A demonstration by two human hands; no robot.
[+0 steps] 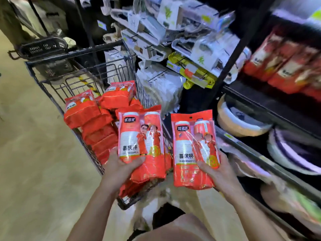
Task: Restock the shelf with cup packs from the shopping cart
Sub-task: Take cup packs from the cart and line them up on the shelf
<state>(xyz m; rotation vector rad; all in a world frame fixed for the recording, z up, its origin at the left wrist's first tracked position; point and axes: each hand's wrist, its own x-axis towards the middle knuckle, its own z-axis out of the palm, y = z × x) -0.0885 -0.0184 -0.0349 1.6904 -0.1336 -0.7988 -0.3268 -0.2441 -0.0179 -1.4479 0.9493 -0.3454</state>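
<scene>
Two red cup packs held up, one in each hand, between cart and shelf.

The left hand (119,168) grips the lower end of one cup pack (140,136), thumb across its front, over the near corner of the shopping cart (83,73). The right hand (217,173) grips a second cup pack (194,150) by its lower right edge, just beside the black shelf (260,100). Both packs stand upright, printed side facing the camera, a narrow gap apart. More red packs (90,119) lie piled in the cart. Similar red packs (284,63) sit on an upper shelf level at right, blurred; round basins (239,122) fill the level below.
</scene>
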